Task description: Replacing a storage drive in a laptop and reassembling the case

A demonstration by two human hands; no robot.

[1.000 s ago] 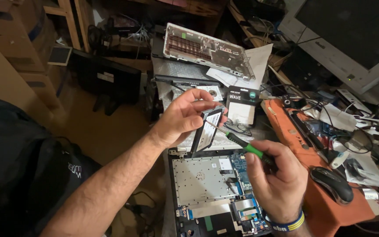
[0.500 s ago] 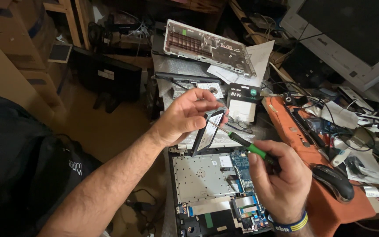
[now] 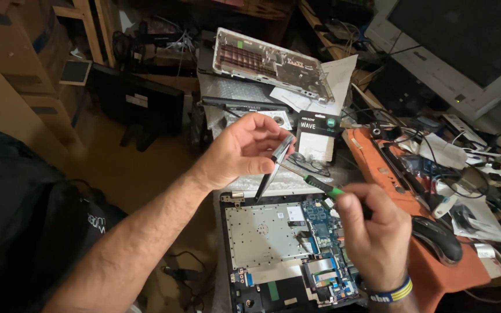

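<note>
Left hand grips a thin drive caddy edge-on above the opened laptop. Right hand grasps a green-handled screwdriver, tip at the caddy's side. Advice: keep tip square, caddy steady, pressure light.

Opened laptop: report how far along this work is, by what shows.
Done: the laptop lies open, boards bared, its cover set aside behind. In hand: left hand holds a flat drive on edge; right hand puts a green-handled screwdriver to it. Left: the drive is not in the laptop, and the cover is off.
</note>
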